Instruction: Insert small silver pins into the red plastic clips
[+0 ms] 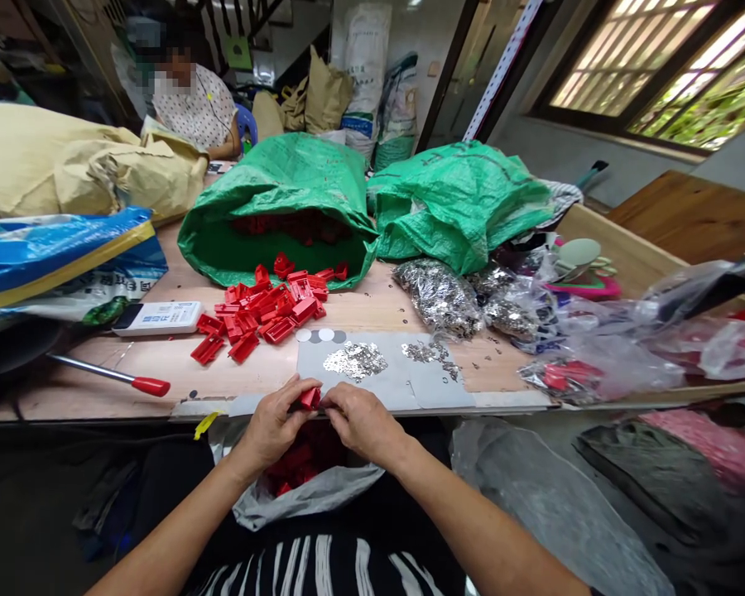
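Note:
My left hand [277, 422] is closed around a small red plastic part [311, 399] at the table's front edge. Close beside it, my right hand [361, 420] has thumb and forefinger pinched together at the part's right end; whatever sits between those fingertips is hidden. Below both hands, a pale plastic bag [323, 499] hangs open in my lap with more red parts inside. Just beyond, a pile of small shiny metal pieces [355, 360] lies on a grey sheet [397, 389], with a smaller scatter of metal pieces [431, 354] to its right.
Loose red parts [264, 308] spill from an open green sack [285, 178]. Another green sack [459, 203] and clear bags of metal pieces [440, 298] stand right of it. A red-handled lever [151, 386] juts out at left. A person [195, 108] sits across the table.

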`<state>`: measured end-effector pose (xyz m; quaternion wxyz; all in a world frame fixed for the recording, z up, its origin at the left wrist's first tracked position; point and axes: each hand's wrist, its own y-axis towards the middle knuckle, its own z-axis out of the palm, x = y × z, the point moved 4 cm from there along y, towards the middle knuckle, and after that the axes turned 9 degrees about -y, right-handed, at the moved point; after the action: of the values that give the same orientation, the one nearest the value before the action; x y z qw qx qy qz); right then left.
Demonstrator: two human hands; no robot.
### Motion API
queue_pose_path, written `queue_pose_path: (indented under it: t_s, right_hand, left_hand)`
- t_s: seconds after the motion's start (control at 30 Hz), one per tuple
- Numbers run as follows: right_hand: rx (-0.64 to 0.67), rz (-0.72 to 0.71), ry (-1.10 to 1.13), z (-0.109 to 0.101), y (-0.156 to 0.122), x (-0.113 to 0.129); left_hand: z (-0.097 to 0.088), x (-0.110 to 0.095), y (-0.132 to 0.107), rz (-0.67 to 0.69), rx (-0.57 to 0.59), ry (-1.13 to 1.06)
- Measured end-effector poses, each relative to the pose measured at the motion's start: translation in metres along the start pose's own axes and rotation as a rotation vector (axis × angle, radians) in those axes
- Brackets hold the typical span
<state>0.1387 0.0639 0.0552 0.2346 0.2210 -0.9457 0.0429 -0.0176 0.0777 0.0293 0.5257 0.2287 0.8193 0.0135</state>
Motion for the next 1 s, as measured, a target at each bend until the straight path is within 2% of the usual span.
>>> queue_pose_path:
  t_s: [0.27,0.37,0.47,0.53,0.63,0.7,0.83,1.0]
  right_hand:
    - [-0.005,0.044,-0.131,-0.002,-0.007,0.008]
    - [-0.114,0.025,-0.035,-0.013,-0.018,0.000]
    - [-0.296,0.112,0.072,-0.033,-0.035,-0.030]
    - [-0.391,0.266,0.097,-0.049,-0.050,-0.062]
    - [-0.432,0.509,0.068,-0.070,-0.076,-0.109]
    - [-0.467,0.614,-0.013,-0.083,-0.091,-0.132]
    - [-0.510,0.720,-0.135,-0.097,-0.111,-0.156]
    - [-0.490,0.765,-0.184,-0.099,-0.117,-0.165]
  left_hand:
    - [0.002,-0.006,-0.002,-0.032,-0.049,-0.020]
    - [0.002,-0.010,-0.010,-0.090,-0.113,-0.061]
    - [0.003,-0.014,-0.023,-0.181,-0.151,-0.172]
    - [0.004,-0.017,-0.031,-0.263,-0.174,-0.309]
    - [0.009,-0.022,-0.039,-0.391,-0.196,-0.540]
    - [0.014,-0.026,-0.042,-0.480,-0.210,-0.700]
    - [0.021,-0.033,-0.045,-0.635,-0.192,-0.930]
    - [0.022,-0.038,-0.049,-0.719,-0.253,-0.979]
